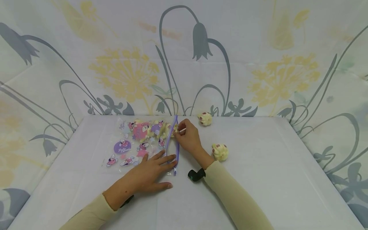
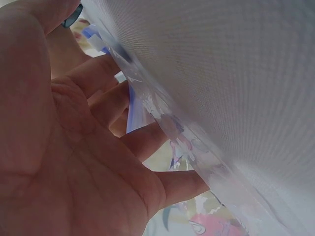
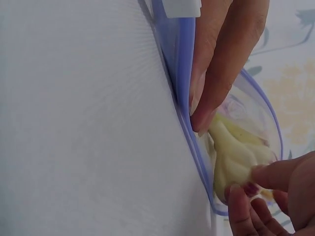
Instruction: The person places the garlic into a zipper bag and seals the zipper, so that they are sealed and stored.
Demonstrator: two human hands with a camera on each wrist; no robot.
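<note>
White cloth-covered counter [image 1: 258,179], flowered fabric backdrop [image 1: 201,48] behind and to both sides. Clear plastic zip bag printed with pink and purple cartoon figures [image 1: 130,143] lies flat left of centre, toward the far edge, its purple zip strip [image 1: 176,143] running near-to-far along the bag's right side. Left hand [image 1: 150,174] rests palm down on the near right corner of the bag, fingers [image 1: 164,157] straight and spread, tips touching the zip strip; the left wrist view shows the same flat palm with the clear bag edge and strip across the fingertips. Right hand [image 1: 188,137] sits at the far end of the zip strip, fingers curled, pinching a pale yellow garlic-shaped soft toy [image 3: 236,157] at the bag's open mouth; the right wrist view shows this toy partly inside the opening, with fingertips [image 3: 241,206] on its near end. More pale yellow pieces show through the bag at its far end [image 1: 162,127]. Two further garlic-shaped toys lie loose on the counter: one [image 1: 205,118] at the far edge, just right of the right hand, another [image 1: 220,152] just beside the right wrist. Black wrist-worn device [image 1: 196,174] on the right forearm; cream sleeves on both arms.
</note>
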